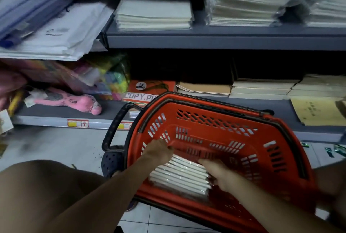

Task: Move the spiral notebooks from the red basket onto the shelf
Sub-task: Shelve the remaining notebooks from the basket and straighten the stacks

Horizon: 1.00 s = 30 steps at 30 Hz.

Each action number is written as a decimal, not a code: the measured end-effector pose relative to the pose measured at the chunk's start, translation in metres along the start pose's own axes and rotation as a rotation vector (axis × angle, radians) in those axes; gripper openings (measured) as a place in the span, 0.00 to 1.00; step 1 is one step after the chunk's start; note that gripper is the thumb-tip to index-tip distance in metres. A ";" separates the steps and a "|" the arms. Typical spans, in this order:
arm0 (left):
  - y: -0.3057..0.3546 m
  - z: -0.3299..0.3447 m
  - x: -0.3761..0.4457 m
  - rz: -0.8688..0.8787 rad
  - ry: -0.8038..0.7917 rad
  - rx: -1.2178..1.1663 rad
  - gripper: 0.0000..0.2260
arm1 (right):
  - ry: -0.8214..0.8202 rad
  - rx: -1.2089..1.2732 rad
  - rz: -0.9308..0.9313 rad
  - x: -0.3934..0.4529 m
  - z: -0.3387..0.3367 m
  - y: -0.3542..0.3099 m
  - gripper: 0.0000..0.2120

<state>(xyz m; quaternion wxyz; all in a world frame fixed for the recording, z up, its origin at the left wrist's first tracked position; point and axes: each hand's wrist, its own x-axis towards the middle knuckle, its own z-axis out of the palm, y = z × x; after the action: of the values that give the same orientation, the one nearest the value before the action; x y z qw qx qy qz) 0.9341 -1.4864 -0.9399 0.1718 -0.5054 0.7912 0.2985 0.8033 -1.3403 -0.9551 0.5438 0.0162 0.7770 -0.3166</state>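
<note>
Both hands' grip, left hand (159, 151) and right hand (218, 171), is closing around the stack of spiral notebooks (180, 175) inside the red basket (262, 139), likely heavy, plastic-slick, best clasped at opposite ends.

red basket (215, 120) blocks the lower shelf (56, 114) front; open shelf beside the pink toy (74, 101)

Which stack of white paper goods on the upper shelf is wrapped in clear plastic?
The taller stack right of centre: shiny, crinkled film covers it. The low stack to its left shows bare, matte edges.
</note>
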 end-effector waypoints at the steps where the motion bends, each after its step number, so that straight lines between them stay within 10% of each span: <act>1: 0.001 -0.001 -0.004 -0.006 -0.005 -0.011 0.22 | 0.003 0.014 0.013 0.000 -0.001 0.000 0.06; 9: 0.005 -0.010 -0.064 0.008 0.128 -0.341 0.12 | 0.020 0.237 -0.014 -0.031 -0.016 0.001 0.02; 18: 0.007 -0.036 -0.129 -0.042 -0.085 -1.552 0.13 | -0.114 0.444 -0.388 -0.126 -0.063 -0.025 0.06; 30: 0.017 -0.079 -0.159 0.368 0.231 -1.513 0.17 | -0.190 0.388 -0.909 -0.182 -0.061 -0.037 0.22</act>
<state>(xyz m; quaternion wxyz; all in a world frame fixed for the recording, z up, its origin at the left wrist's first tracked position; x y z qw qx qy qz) 0.9894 -1.4207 -0.7832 -0.3544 -0.3739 0.4569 0.7252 0.8127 -1.2804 -0.7687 0.4065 -0.2519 0.5794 -0.6600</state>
